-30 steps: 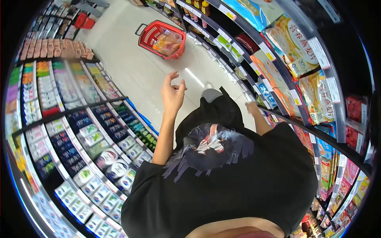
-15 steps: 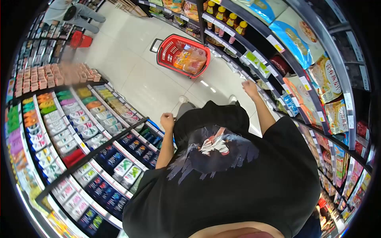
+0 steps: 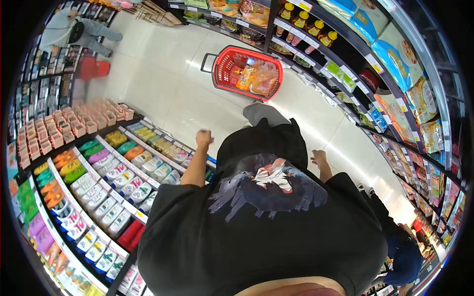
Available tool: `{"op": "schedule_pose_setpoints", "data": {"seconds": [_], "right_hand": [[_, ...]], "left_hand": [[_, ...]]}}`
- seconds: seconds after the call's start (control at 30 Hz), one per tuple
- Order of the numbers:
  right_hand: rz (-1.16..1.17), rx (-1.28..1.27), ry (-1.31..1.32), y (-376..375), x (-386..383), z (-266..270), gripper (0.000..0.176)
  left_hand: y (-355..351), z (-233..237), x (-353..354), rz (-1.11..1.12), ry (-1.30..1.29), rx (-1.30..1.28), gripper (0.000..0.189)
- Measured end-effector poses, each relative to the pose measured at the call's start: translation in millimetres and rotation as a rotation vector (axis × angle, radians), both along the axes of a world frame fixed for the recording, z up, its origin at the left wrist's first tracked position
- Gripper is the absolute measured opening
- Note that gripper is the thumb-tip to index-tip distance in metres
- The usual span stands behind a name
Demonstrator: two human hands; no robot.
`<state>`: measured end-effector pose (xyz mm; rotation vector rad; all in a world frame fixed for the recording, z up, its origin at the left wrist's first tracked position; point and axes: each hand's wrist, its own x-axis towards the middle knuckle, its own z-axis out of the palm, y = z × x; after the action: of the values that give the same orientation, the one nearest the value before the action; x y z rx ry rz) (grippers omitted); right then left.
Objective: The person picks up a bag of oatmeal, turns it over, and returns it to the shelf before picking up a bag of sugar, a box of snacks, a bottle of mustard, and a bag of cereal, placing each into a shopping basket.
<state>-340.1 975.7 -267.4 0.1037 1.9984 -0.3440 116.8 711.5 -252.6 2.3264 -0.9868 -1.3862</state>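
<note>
I look down my black printed T-shirt (image 3: 266, 217) in a shop aisle. My left hand (image 3: 203, 137) is curled shut with nothing in it, beside the edge of the left shelf of packaged goods (image 3: 133, 158). My right hand (image 3: 319, 159) hangs low at my side over the floor, fingers closed loosely, holding nothing that I can see. A red shopping basket (image 3: 247, 73) with several packets in it stands on the floor ahead of me, beyond both hands.
Shelves line both sides of the pale tiled aisle: bottles and bagged food on the right shelves (image 3: 385, 84). A person in grey (image 3: 74, 32) crouches at the far left near a red basket (image 3: 91, 69). Another person in blue (image 3: 402, 251) is at the lower right.
My right hand has dropped from the right shelf to my side. My left hand has stayed curled and shifted slightly up along the left shelf. The view has moved closer to the red basket.
</note>
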Motion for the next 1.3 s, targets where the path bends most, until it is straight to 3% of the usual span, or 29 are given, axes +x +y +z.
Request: {"op": "schedule_pose_setpoints", "data": {"seconds": [0.03,0.13,0.27,0.33,0.4,0.47,0.6,0.67,0.7,0.77,0.83,0.93,1.0,1.13,1.2,1.23,1.27,1.3], "right_hand": [[0.034,0.018,-0.014,-18.0,4.9,-1.6,0.031],[0.152,-0.029,-0.051,-70.2,4.0,-22.1,0.031],[0.432,-0.029,-0.043,-166.1,-6.1,-59.9,0.028],[0.967,-0.366,0.089,-206.6,-20.5,-100.3,0.025],[0.510,-0.527,0.084,-278.1,-0.9,-51.7,0.022],[0.238,-0.592,-0.037,-332.9,27.8,3.7,0.022],[0.323,-0.647,-0.045,-385.6,60.0,-20.7,0.021],[0.641,-0.691,0.147,-393.6,77.4,-53.1,0.022],[0.637,-0.683,0.150,-394.3,86.3,-67.5,0.022],[0.797,-0.467,0.158,-396.1,107.5,-93.3,0.024],[0.649,-0.451,0.052,-403.7,132.9,-97.0,0.027],[0.486,-0.458,0.118,-410.9,170.7,-129.3,0.028],[0.374,-0.533,0.056,-413.7,184.9,-162.0,0.028],[0.417,-0.475,0.098,-401.3,181.4,-236.0,0.028],[0.373,-0.459,0.278,-403.6,172.7,-249.8,0.030],[0.403,-0.521,0.438,-403.6,166.7,-257.9,0.033],[0.433,-0.583,0.600,-398.4,160.4,-267.2,0.037],[0.431,-0.568,0.595,-400.0,154.7,-260.7,0.037]], "left_hand": [[-30.3,-3.9,-7.7,-0.155,-0.074,-0.064,0.022],[-109.8,-7.8,-33.0,-0.277,-0.075,-0.315,0.024],[-161.9,76.3,-82.8,-0.351,-0.116,-0.500,0.025],[-172.9,84.1,-90.8,-0.343,-0.107,-0.477,0.025],[-170.0,74.9,-85.6,-0.328,-0.093,-0.438,0.026],[-172.3,47.3,-76.6,-0.355,-0.090,-0.340,0.027],[-175.6,14.4,-69.4,-0.470,-0.134,-0.164,0.036],[-180.6,-5.2,-73.4,-0.538,-0.131,-0.115,0.039],[-184.5,-13.2,-73.6,-0.609,-0.141,-0.069,0.043],[-195.8,-29.9,-75.5,-0.730,-0.161,-0.001,0.053],[-209.0,-58.1,-85.2,-0.728,-0.082,0.022,0.054],[-226.6,-136.4,-101.9,-0.787,0.010,0.012,0.063],[-233.6,-180.8,-119.3,-0.792,0.123,0.166,0.068],[-238.9,-256.1,-155.1,-0.887,0.130,0.079,0.080],[-237.8,-281.6,-170.3,-0.961,0.038,-0.128,0.085],[-237.8,-291.5,-177.5,-0.963,0.043,-0.109,0.085],[-236.4,-301.0,-184.4,-0.907,0.048,-0.192,0.087],[-234.6,-310.7,-188.5,-0.850,0.052,-0.275,0.090]]}}
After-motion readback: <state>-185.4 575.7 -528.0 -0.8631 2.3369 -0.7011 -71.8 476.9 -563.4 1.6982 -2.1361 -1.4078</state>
